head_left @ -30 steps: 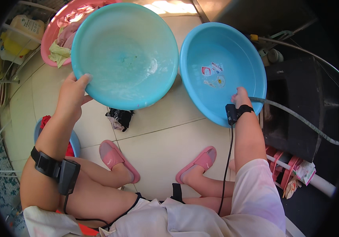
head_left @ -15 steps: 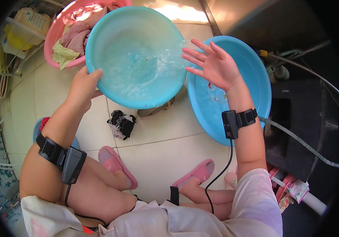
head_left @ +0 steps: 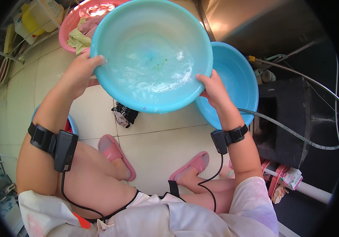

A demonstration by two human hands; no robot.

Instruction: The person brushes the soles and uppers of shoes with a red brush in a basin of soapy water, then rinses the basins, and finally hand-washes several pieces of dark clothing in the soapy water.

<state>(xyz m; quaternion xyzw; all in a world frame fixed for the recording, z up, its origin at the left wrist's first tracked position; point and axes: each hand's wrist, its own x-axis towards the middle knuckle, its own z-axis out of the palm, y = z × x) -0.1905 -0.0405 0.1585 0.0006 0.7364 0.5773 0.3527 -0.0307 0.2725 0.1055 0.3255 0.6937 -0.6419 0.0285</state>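
A turquoise basin (head_left: 153,108) with some sudsy water in it is held up in front of me. My left hand (head_left: 78,73) is closed on its left rim, thumb over the edge. On the right rim my right hand (head_left: 215,90) is closed too, its thumb on top and its fingers mostly hidden underneath. Partly behind the held basin, a larger blue basin (head_left: 238,77) rests on the floor at the right. Below the turquoise rim lies a bunched black and grey cloth (head_left: 126,113) on the tiles.
A pink tub (head_left: 66,33) of clothes stands at the far left, beside a rack with plastic jugs (head_left: 47,14). A grey hose (head_left: 296,138) runs from the blue basin past a dark block (head_left: 284,114). Another blue basin (head_left: 73,126) is partly hidden by my left arm.
My right hand has gone from spread fingers, dripping beside the turquoise basin, to gripping its right rim. The basin has come slightly closer and to the right. My left hand keeps its hold.
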